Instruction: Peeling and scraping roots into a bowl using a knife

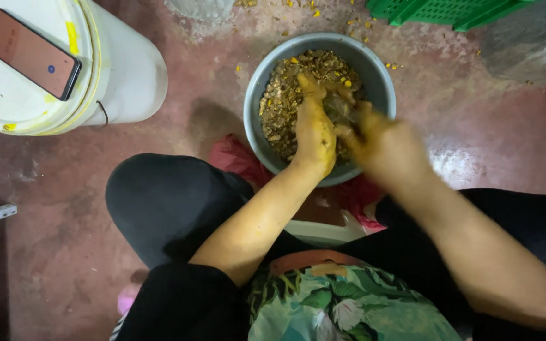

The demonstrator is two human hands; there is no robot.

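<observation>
Left hand [314, 132] and blurred right hand [380, 142] grip mash in the basin [374, 69].

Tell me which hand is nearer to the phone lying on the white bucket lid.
The left hand. It is inside the grey bowl, on the side towards the phone. The right hand, blurred, is in the bowl too, farther from the phone.

Black trousers [172, 208], leafy floral top [342, 303] (bare forearms).
</observation>
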